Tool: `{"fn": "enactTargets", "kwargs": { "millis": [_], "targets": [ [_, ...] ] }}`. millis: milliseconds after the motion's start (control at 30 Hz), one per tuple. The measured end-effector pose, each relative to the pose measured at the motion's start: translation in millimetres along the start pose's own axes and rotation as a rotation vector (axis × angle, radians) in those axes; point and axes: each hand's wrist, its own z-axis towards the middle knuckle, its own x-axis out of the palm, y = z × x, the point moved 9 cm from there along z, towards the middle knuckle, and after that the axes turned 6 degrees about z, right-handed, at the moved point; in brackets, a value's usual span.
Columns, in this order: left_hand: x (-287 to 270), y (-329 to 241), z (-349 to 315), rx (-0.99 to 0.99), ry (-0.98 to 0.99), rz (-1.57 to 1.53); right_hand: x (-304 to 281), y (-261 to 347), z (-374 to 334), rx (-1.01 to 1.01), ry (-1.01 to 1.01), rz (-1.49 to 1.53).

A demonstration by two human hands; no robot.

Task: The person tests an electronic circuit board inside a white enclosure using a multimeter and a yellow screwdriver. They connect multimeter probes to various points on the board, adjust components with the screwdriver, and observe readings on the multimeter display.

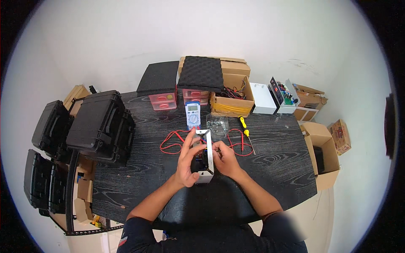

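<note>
A white metal equipment case (209,154) stands on end at the table's near middle, its open side showing dark parts and a few colored wires inside. My left hand (187,164) grips the case from the left, thumb low at its near end and fingers reaching over the opening. On the other side, my right hand (227,160) has its fingers curled together against the case wall; what they pinch is hidden. Just beyond lie a blue-and-white multimeter (193,116) with red test leads (171,141) and a clear tray of small hardware (217,125).
A yellow-and-black screwdriver (243,124) lies right of the tray. Farther back are a cardboard box of cables (232,105), red-fronted drawers (163,102) under black foam, and an opened white device (287,101). Black hard cases (99,130) stack at left; an open carton (327,168) stands at right.
</note>
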Motion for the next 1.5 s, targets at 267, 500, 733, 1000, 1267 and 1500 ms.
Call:
{"fn": "enactTargets", "kwargs": {
  "millis": [267,500,733,1000,1267,1500],
  "targets": [
    [10.7,-17.8,7.8,0.143,0.232,0.129,-2.6,-9.2,6.7,0.057,0.151,0.059],
    [10.5,-21.0,9.1,0.145,0.206,0.109,-77.0,-34.3,93.5,-0.103,-0.053,-0.646],
    [10.4,-18.9,9.4,0.154,0.195,0.106,-32.0,-119.4,130.7,-0.068,0.375,-1.021],
    [7.7,-17.4,6.0,0.152,0.174,0.123,-4.1,-134.2,147.5,0.04,0.403,-1.044],
    [9.4,-19.6,8.6,0.153,0.182,0.119,-23.6,-168.4,153.5,0.073,0.35,-1.087],
    [8.6,-17.4,7.0,0.159,0.176,0.124,-29.4,-128.5,149.6,0.103,0.4,-1.118]
  ]
}}
